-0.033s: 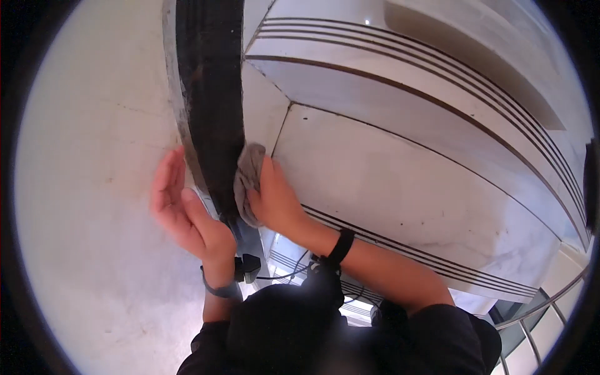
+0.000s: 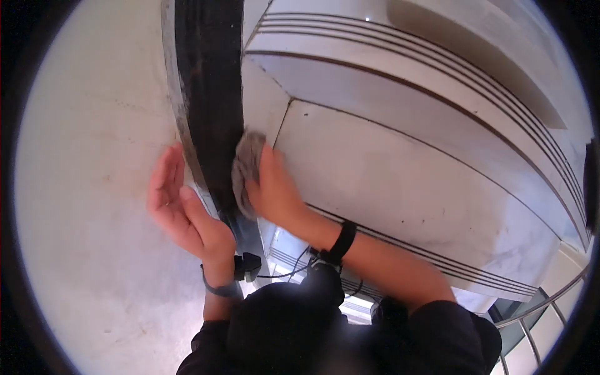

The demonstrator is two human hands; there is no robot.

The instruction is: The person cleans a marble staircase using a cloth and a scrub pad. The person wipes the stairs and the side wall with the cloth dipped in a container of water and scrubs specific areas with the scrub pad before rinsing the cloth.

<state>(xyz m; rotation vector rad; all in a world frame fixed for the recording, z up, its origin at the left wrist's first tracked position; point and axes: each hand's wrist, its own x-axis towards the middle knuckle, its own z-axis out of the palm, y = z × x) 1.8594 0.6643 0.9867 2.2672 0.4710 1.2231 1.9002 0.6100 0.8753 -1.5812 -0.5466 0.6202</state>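
Note:
A crumpled grey cloth (image 2: 248, 165) is in my right hand (image 2: 280, 190), which is closed around it. The cloth lies against the right edge of a long black band (image 2: 212, 81), beside the corner of a pale marble step (image 2: 369, 162). My left hand (image 2: 190, 215) is by the band's left edge, next to a pale wall-like surface (image 2: 94, 187). Its fingers are extended and slightly curved, with nothing in them. Whether its fingertips touch the surface I cannot tell.
More marble steps with dark grooved lines (image 2: 400, 47) rise ahead and to the right. A metal railing (image 2: 544, 309) stands at the lower right. A dark cable (image 2: 284, 275) runs between my wrists, and a small black device (image 2: 249, 267) sits at my left wrist.
My right hand and the cloth have shifted slightly farther up along the band. My left hand has barely moved.

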